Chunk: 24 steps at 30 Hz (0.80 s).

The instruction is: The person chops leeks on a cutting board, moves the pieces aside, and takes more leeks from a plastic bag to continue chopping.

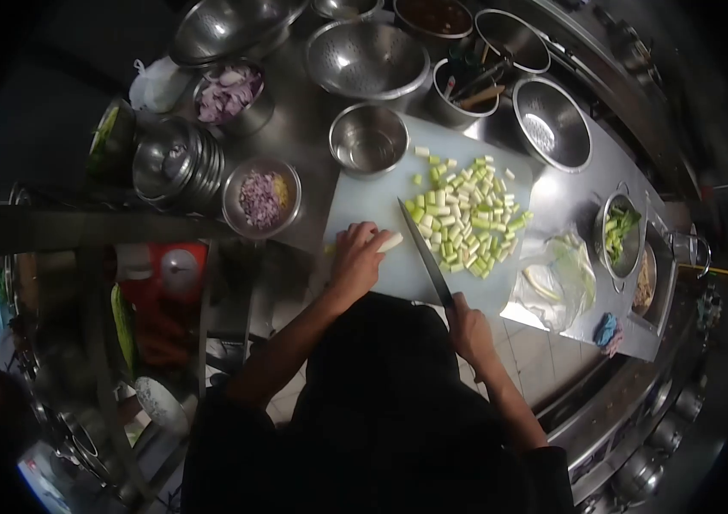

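My left hand (359, 259) is closed round a pale white-green vegetable stalk (391, 242), holding it down near the left part of the white cutting board (355, 201). One cut end of the stalk sticks out to the right past my fingers. My right hand (468, 327) grips the handle of a long kitchen knife (426, 257) at the board's near edge. The blade points away from me, its tip close to the chopped pieces and apart from the stalk. A broad pile of chopped pale green stalk pieces (467, 214) covers the right half of the board.
Behind the board stand a steel bowl (369, 141), a colander (367, 60) and a utensil pot (465, 101). Bowls of minced onion (261, 197) and cut purple onion (229, 92) sit left. To the right lie a plastic bag (557, 283) and a bowl of greens (619, 233).
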{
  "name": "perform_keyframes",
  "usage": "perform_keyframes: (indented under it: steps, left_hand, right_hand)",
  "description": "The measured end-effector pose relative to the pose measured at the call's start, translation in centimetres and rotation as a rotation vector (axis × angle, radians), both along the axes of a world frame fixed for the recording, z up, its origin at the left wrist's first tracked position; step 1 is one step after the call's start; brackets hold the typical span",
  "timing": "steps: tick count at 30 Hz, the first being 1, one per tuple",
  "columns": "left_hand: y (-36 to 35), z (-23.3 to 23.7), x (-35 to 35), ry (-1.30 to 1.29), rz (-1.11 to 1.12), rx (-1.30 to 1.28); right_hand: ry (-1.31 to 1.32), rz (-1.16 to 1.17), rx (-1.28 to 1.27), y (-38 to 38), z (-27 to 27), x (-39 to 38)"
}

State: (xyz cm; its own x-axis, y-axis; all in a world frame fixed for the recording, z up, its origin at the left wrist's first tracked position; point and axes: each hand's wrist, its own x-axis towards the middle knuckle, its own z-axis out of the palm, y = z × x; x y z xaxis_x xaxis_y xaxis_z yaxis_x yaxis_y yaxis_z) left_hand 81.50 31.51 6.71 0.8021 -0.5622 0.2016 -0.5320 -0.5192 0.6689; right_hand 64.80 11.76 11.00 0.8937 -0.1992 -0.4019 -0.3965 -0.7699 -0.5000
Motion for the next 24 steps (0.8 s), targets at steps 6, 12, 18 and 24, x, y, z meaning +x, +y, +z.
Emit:
perform_keyframes:
  steps: [6,12,18,24]
  left_hand:
    - [3.5,-1.6,-0.8,-0.143,0.099,0.008]
    - [2.1,-2.3,-0.4,-0.050,-0.071,-0.131]
    - [1.9,-2.6,-0.5,-0.048,-0.059,-0.108]
    - [1.6,-2.3,-0.6,-0.039,-0.048,-0.136]
  right_hand:
    - [-0.066,0.015,-0.035,0.8,1.5,-0.5]
    - [0.055,0.132,-0.141,0.0,4.0,-0.9]
    - [-0.107,0.181,-0.104,-0.1,-1.4,2.3]
    - [0.135,0.219,-0.160,-0.2,4.2,1.5]
